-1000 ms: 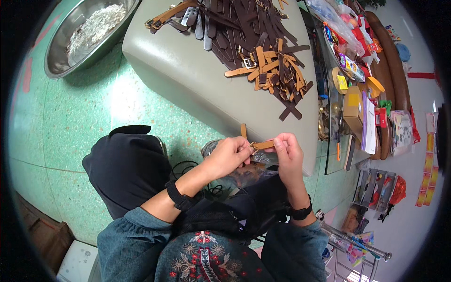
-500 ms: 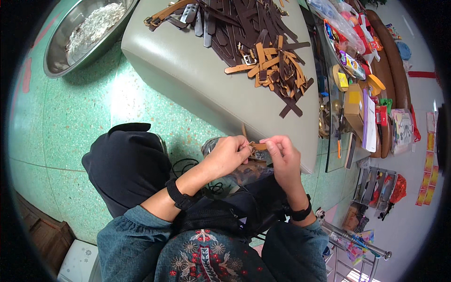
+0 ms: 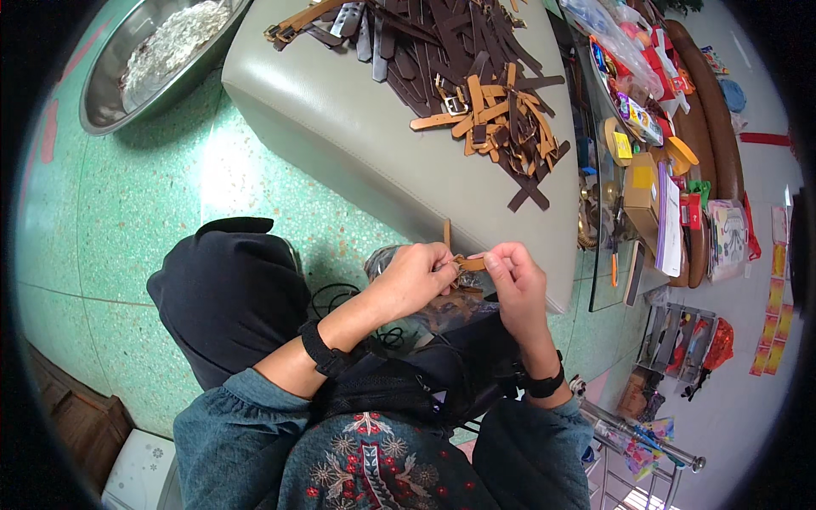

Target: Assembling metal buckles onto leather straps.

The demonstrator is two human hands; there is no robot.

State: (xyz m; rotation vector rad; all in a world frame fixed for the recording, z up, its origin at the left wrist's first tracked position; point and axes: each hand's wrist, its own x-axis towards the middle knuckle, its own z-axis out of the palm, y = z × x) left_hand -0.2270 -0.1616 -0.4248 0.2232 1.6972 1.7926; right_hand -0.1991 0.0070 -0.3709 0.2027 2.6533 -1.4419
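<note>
My left hand (image 3: 415,279) pinches a tan leather strap (image 3: 472,264), and one narrow tan end sticks up past its fingertips. The strap's other end is held between the thumb and fingers of my right hand (image 3: 516,279). Both hands are close together above my lap, just off the near edge of a grey padded bench. Whether a buckle sits under my left fingertips is too small to make out. Below the hands lies a clear plastic bag (image 3: 438,319) with brown pieces inside, partly hidden by my left hand and wrist.
On the grey bench (image 3: 340,127) lies a pile of dark brown straps (image 3: 425,68) beside tan buckled straps (image 3: 493,110). A metal basin (image 3: 106,115) stands on the floor at far left. To the right is a cluttered glass table (image 3: 605,276). Black cable (image 3: 331,297) lies near my leg.
My right fingers have shifted slightly, and more of the tan strap shows between the hands. The upright strap end has moved a little up and right. Both hands keep their grip.
</note>
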